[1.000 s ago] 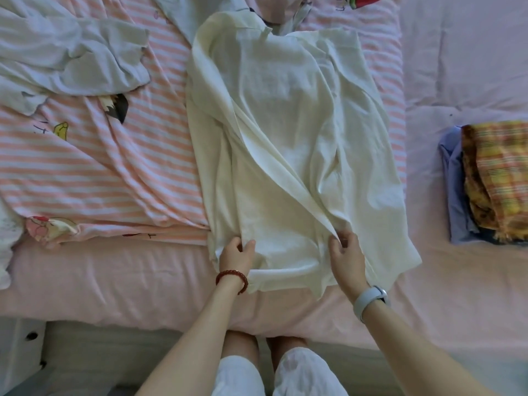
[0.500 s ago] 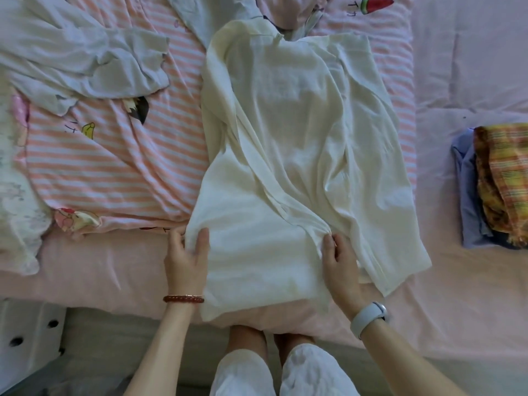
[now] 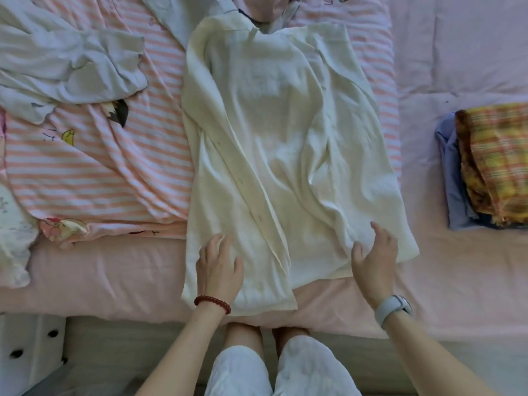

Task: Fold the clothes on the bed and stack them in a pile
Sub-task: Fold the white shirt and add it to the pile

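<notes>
the left hand [image 3: 218, 268] lies flat on the cream shirt's [image 3: 274, 144] hem, likely smoothing it for folding; the right hand [image 3: 375, 260] hovers with relaxed fingers, gripping nothing, on the pink bed [image 3: 100, 278].

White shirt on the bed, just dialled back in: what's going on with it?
A person is spreading the white shirt flat on the pink bed before folding. The left hand lies flat on the hem near the button strip; the right hand hovers open over the other bottom corner. A folded pile already sits to the right; a grey garment waits unfolded at upper left.
</notes>
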